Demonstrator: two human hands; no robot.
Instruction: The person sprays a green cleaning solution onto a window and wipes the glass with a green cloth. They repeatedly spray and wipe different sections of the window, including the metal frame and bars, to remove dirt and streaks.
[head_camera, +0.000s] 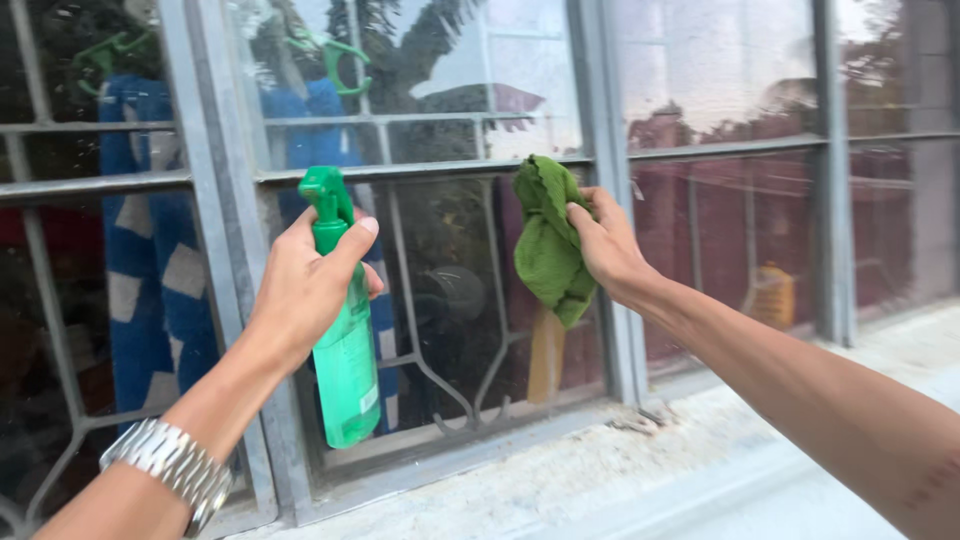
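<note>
Green spray bottle (345, 340) gripped in the left hand (305, 290); right hand (605, 245) clutches a green cloth (548, 240) against the window (450, 250), right of the bottle.

Before you: a grey metal-framed window (215, 250) with curved iron grille bars (455, 385) behind reflective glass (720, 70). A blue-and-white cloth (150, 260) hangs inside. Below runs a pale, weathered concrete sill (640, 450) in daylight.

bottle (345, 360): green | cloth (548, 245): green | watch (172, 466): silver | frame (215, 250): grey | towel (150, 270): blue, white patches
</note>
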